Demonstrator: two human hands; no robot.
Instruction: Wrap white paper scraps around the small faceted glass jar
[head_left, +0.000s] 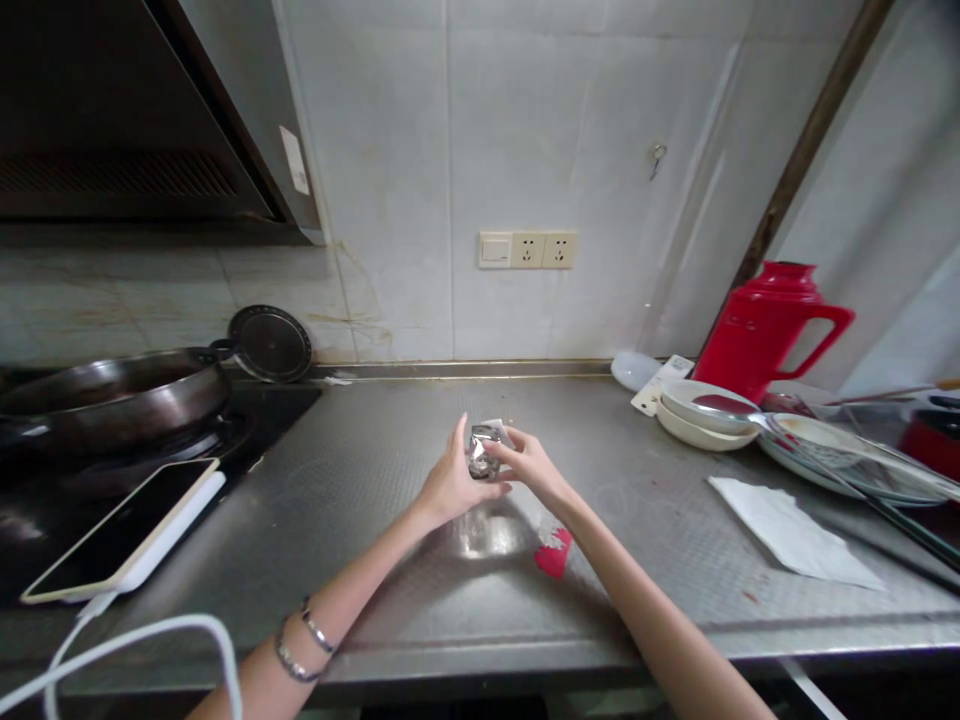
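Above the middle of the steel counter, both hands are closed around a small, shiny silver item that looks like foil or a mirror-like pack; its exact kind is unclear. My left hand cups it from the left, thumb up along its side and fingers underneath. From the right, my right hand grips it with fingertips on its front and side. A pale flap shows at its upper back edge. On the counter near my right forearm lies a red scrap with a jagged edge.
To the left, a pan sits on the black stove, with a phone and white cable in front. On the right are a red thermos, stacked bowls, plates and a white napkin. Wall sockets face me.
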